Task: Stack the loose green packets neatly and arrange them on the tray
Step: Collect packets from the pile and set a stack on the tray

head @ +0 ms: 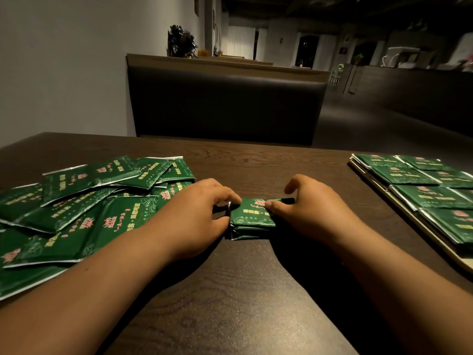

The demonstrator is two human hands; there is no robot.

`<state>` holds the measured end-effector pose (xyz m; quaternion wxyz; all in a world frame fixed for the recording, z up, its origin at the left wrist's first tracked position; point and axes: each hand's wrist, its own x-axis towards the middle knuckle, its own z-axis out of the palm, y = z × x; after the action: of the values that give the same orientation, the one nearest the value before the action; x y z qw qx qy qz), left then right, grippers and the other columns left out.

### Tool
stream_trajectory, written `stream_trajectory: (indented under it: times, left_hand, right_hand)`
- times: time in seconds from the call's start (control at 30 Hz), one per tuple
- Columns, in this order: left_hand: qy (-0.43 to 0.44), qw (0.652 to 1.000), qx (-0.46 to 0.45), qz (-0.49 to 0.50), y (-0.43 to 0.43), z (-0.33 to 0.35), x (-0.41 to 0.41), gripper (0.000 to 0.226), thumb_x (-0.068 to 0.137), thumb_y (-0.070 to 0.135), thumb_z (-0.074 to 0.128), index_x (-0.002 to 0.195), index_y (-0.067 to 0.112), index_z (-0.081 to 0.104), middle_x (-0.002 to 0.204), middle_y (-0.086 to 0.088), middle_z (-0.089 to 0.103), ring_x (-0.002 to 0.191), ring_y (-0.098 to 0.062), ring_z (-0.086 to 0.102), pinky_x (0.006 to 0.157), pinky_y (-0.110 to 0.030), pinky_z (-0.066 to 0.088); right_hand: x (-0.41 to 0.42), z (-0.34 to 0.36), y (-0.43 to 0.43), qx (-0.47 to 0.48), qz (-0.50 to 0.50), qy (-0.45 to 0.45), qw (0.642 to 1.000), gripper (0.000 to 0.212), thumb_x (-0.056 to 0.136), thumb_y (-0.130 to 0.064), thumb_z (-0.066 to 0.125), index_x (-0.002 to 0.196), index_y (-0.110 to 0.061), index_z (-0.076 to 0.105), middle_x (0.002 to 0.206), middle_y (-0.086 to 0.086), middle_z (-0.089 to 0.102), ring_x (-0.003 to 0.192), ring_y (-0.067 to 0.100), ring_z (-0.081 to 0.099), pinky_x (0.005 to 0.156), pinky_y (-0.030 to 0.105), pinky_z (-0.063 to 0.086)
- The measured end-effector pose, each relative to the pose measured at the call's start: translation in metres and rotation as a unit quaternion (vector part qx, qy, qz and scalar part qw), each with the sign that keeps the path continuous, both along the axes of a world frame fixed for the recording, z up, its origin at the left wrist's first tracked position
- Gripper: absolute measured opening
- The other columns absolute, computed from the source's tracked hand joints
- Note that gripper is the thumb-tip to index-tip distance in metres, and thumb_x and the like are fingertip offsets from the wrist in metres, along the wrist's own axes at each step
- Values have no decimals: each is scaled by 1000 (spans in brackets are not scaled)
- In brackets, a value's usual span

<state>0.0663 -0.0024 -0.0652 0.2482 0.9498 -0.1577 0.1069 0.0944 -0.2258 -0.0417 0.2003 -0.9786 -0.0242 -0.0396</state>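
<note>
Table (243, 290): dark wood grain. Both bare forearms reach in over its near edge towards the middle.
Left hand (204, 211): fingers curled round the left end of the small stack, index finger over the top, thumb at the near side. It grips the stack.
Right hand (312, 208): thumb pressed on the top packet and the hand closed against the right end, so it grips too. The index finger is lifted and bent, off the stack.
Small stack (252, 217): a few green packets lying flat on the table between the two hands, edges nearly but not fully flush at the near left corner. In my judgement it is being squared up.
Key relation: the stack's long axis runs left to right, one hand on each short end. The tray lies to the right, well apart from the stack, so the right hand is the nearer one to carry it over.
Loose packets (84, 201): a spread, overlapping heap on the left, just beside the left wrist, with many not yet stacked.
Tray (465, 262): pale, at the right edge of the table.
Stacked packets (425, 196): set in neat rows on the tray, with a bare patch at its near end.
Booth seat (225, 106): dark padded back beyond the table's far edge.
Plant (180, 42): on the ledge behind the seat, dim.
</note>
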Motion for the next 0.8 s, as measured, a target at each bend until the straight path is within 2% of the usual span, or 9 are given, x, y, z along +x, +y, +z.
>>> stream_trajectory:
  times: [0.1, 0.23, 0.33, 0.4, 0.5, 0.57, 0.67, 0.77, 0.8]
  left_hand:
    - [10, 1000, 2, 28, 2, 1, 1, 33, 93, 20, 70, 119, 39, 70, 112, 18, 59, 106, -6, 58, 97, -31, 50]
    - [23, 998, 2, 64, 3, 4, 2, 43, 90, 4, 60, 115, 39, 69, 113, 15, 60, 110, -12, 56, 100, -35, 49]
    - [4, 993, 14, 120, 8, 7, 4, 45, 94, 10, 55, 129, 38, 61, 130, 12, 53, 130, -14, 43, 109, -34, 37]
    - [11, 986, 38, 162, 16, 8, 6, 48, 97, 19, 52, 142, 36, 52, 145, 8, 45, 140, -18, 32, 115, -38, 31]
    - [89, 975, 113, 169, 22, 2, 7, 59, 103, 31, 44, 160, 29, 31, 165, -1, 31, 153, -24, 22, 125, -41, 21]
    - [116, 974, 127, 144, 18, 0, 4, 60, 107, 32, 38, 164, 26, 22, 170, -4, 23, 157, -23, 18, 127, -37, 16]
    - [85, 989, 77, 97, 9, 6, -1, 55, 108, 24, 39, 161, 30, 30, 166, 3, 35, 152, -17, 32, 118, -27, 28]
    - [45, 996, -4, 80, 8, 10, -2, 51, 104, 13, 45, 150, 35, 49, 147, 10, 58, 129, -6, 52, 96, -16, 36]
    - [29, 995, -29, 92, 10, 10, -1, 48, 103, 13, 48, 146, 34, 53, 142, 11, 61, 124, -3, 54, 94, -15, 35]
  right_hand:
    - [-3, -6, 10, 6, 8, -34, 999, 48, 89, -60, 70, 116, -21, 59, 113, 4, 67, 105, 26, 62, 83, 37, 50]
    - [-3, -12, 18, 0, 22, -62, 998, 40, 91, -60, 67, 99, -21, 59, 98, 2, 67, 90, 24, 60, 72, 37, 49]
    - [0, -12, 15, 25, 22, -53, 998, 47, 90, -65, 64, 101, -20, 61, 99, 2, 67, 93, 23, 62, 78, 39, 54]
    - [1, -10, 10, 51, 20, -58, 997, 53, 91, -68, 60, 110, -19, 63, 104, 3, 65, 97, 22, 61, 78, 37, 51]
    - [-2, -8, 9, 71, 60, -107, 990, 48, 89, -66, 63, 113, -25, 64, 103, -4, 56, 94, 13, 54, 74, 29, 39]
    - [-6, -7, 13, 61, 127, -118, 983, 40, 87, -62, 68, 111, -29, 66, 103, -7, 53, 95, 10, 53, 76, 27, 41]
    - [-9, -6, 20, -17, 206, -98, 973, 31, 85, -57, 71, 104, -32, 70, 101, -10, 54, 99, 11, 52, 81, 31, 47]
    - [-9, -2, 17, -40, 211, -85, 973, 29, 81, -59, 73, 96, -33, 73, 97, -11, 56, 94, 10, 55, 83, 36, 52]
    - [-8, 1, 15, -38, 204, -76, 975, 29, 80, -59, 74, 94, -33, 73, 96, -11, 57, 91, 9, 56, 81, 36, 53]
